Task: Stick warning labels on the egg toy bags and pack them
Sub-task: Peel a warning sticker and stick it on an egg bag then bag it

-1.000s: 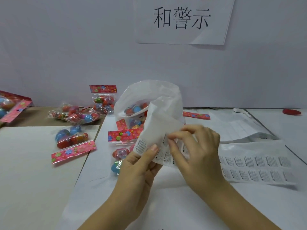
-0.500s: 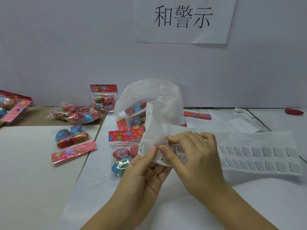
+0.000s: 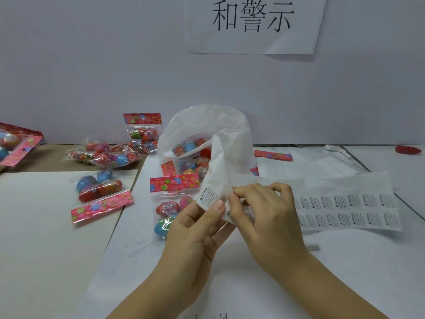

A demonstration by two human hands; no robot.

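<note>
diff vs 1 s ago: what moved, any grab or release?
The label sheet moved: its free right end lifted and flattened out to the right. The right hand shifted slightly left and down. Nothing newly taken or let go: it and the left hand keep pinching the sheet's left end. Egg bags and white bag stayed put.

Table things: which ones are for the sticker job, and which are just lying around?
For the job: label sheet, label in left hand, right hand, egg bags, white bag.
Lying about: wall sign, red thing far right, white thing at the back.
</note>
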